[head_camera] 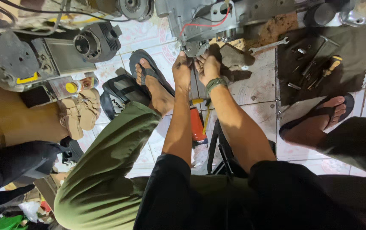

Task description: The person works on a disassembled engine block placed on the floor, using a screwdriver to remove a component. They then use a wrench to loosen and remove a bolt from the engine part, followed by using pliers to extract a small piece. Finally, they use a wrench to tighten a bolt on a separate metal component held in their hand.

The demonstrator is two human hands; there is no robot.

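Both my arms reach forward to the underside of a grey metal engine (217, 19) that stands on the tiled floor. My left hand (182, 70) is greasy and its fingers press on a small metal part (195, 47) at the engine's lower edge. My right hand (208, 66), with a green band on the wrist, is curled close beside it at the same part. What the fingers grip is hidden. A red wire (204, 24) loops across the engine.
A dark cloth (353, 64) at the right carries a spanner (268, 46), a screwdriver (330, 66) and several bolts. A finned cylinder (97, 41) lies at the left. My sandalled feet (151, 81) (319, 117) flank my arms. A red tool (197, 123) lies below. Another person's sandalled foot (80, 113) is at the left.
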